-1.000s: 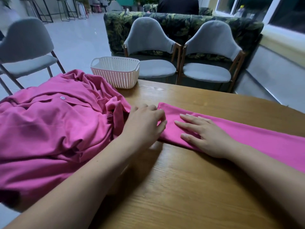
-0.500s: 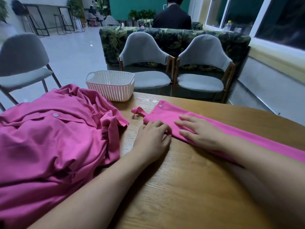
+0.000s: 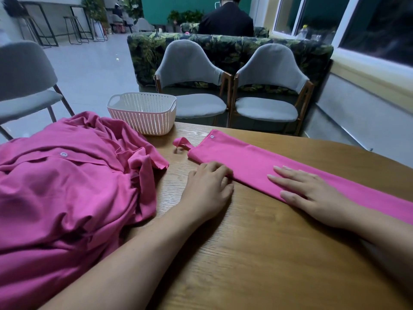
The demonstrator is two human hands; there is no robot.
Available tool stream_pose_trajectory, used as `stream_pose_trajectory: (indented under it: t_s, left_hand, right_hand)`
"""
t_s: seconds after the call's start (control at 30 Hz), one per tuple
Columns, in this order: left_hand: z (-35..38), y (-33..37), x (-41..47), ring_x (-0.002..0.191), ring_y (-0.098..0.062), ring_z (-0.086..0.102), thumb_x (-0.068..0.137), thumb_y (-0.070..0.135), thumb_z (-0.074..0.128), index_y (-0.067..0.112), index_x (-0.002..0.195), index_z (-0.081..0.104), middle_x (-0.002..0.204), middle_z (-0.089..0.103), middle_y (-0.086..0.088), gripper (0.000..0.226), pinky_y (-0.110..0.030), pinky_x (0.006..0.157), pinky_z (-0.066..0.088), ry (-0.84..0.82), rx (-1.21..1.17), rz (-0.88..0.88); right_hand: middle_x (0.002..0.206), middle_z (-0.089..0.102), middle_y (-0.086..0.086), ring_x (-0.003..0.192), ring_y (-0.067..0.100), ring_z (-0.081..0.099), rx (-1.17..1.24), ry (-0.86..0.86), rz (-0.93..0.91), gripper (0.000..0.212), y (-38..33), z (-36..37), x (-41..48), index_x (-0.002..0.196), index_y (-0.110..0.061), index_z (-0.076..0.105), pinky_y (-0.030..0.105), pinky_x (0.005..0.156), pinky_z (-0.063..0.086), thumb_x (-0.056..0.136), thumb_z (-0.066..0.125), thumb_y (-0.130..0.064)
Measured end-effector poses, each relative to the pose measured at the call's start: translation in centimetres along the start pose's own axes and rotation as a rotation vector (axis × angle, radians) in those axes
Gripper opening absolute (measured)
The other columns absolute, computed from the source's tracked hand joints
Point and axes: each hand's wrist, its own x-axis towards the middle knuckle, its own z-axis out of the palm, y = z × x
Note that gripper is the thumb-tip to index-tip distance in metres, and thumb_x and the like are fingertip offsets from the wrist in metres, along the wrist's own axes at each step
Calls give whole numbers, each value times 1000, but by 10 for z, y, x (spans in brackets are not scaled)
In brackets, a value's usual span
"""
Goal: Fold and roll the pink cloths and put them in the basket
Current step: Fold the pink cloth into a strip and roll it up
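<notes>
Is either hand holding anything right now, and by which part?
Right hand lies flat on the folded pink cloth strip, gripping nothing. Left hand curls fingers at its near edge by the buttoned end; a pinch cannot be confirmed.

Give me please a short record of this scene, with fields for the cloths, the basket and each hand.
folded cloth: long flat strip on the table, not yet rolled
cloth pile: crumpled, on the table's left side
basket: far table edge, no cloth visible inside
left hand: fingers curled at the strip's near edge; grip unclear
right hand: flat on the strip, fingers straight
</notes>
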Motion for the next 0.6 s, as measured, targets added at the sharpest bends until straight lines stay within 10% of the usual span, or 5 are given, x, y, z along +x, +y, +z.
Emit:
stream_pose_trajectory:
  t_s: [0.6]
  left_hand:
    - [1, -6, -1, 137, -15, 43, 99, 55, 57, 39, 131, 63, 142, 53, 15, 36, -44, 110, 36, -69, -29, 42]
  right_hand:
    - [170, 33, 1, 158, 23, 26, 94, 147, 436, 57, -29, 14, 133, 158, -30, 46, 48, 128, 22, 106, 46, -52]
